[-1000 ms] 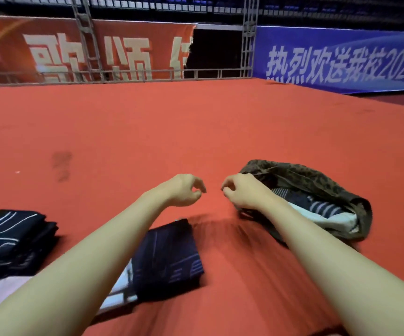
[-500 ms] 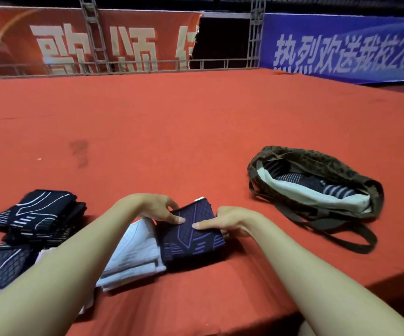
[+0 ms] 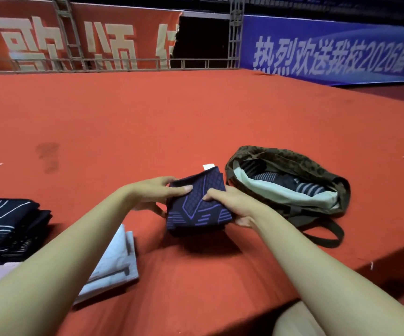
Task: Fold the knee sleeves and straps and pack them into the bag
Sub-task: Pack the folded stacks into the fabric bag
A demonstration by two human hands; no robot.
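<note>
A folded dark navy knee sleeve (image 3: 196,204) with purple lines is held above the red carpet. My left hand (image 3: 155,192) grips its left edge, thumb on top. My right hand (image 3: 230,202) grips its right edge. Just to the right lies the open olive patterned bag (image 3: 317,170), its pale lining showing and striped dark sleeves inside. A folded light grey sleeve (image 3: 116,263) lies under my left forearm. A stack of black sleeves with white lines (image 3: 9,224) sits at the far left.
The red carpeted platform (image 3: 196,112) stretches ahead; its front edge drops off at the lower right. The bag's strap (image 3: 326,236) loops toward that edge. A pale pink piece (image 3: 0,272) lies at lower left. Metal railing and banners stand at the back.
Both hands took hold of the navy sleeve, lifted it off the light grey one and carried it right, toward the bag.
</note>
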